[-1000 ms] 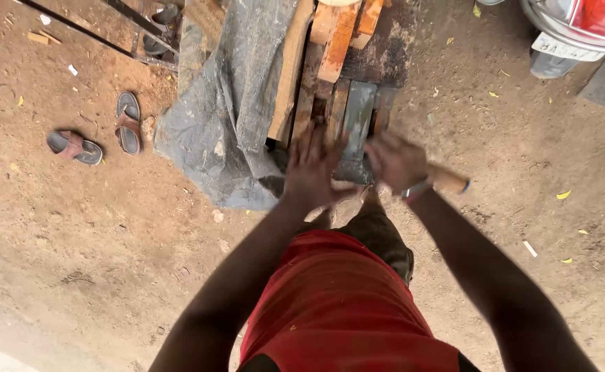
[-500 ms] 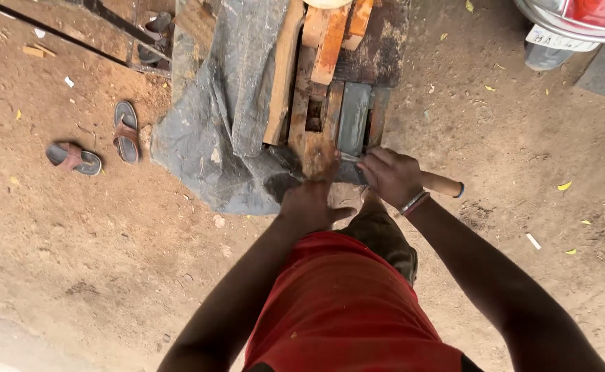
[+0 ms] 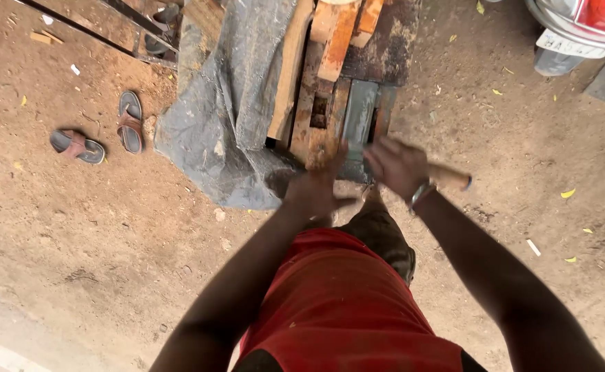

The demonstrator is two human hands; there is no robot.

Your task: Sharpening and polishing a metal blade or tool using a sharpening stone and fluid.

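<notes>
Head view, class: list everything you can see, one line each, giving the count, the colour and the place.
sandals: three, brown and grey, on the dirt at left.
tarp: one, grey, draped over the stack at top centre.
wood pieces: several, orange-brown, stacked beside the tarp.
vehicle: one, red and silver, top right corner.
leaves: a few, yellow, scattered at right.
wooden handle: one, tan, in the right hand.
left hand: blurred, at the wood's near end.
right hand: closed round the handle.
</notes>
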